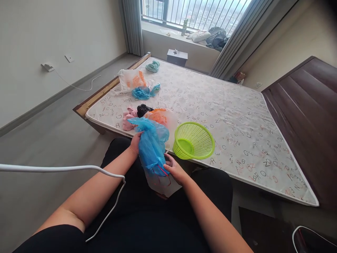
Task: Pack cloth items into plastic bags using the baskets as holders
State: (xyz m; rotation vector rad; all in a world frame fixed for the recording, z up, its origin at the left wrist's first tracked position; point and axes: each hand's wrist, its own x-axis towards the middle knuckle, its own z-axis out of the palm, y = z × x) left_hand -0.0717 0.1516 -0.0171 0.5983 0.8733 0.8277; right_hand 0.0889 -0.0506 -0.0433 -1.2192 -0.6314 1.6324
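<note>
"Where's the blue plastic bag (150, 146)?"
"Between the left grip (135, 143) and the right grip (176, 170), by the near edge of the mattress (237, 140)."
"Both clamped on it?"
"Yes: left at its upper side, right lower down, 2 forearms (105, 186) angling inward."

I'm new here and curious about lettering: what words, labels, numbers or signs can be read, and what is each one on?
"R", "O", "N", "E", "C": among the scattered single letters on the mattress; no whole word I can make out.
White bag: orange print, too blurred to read.
Orange-and-white bag: too crumpled and blurred to read.
Blue bag: no readable text.
</note>
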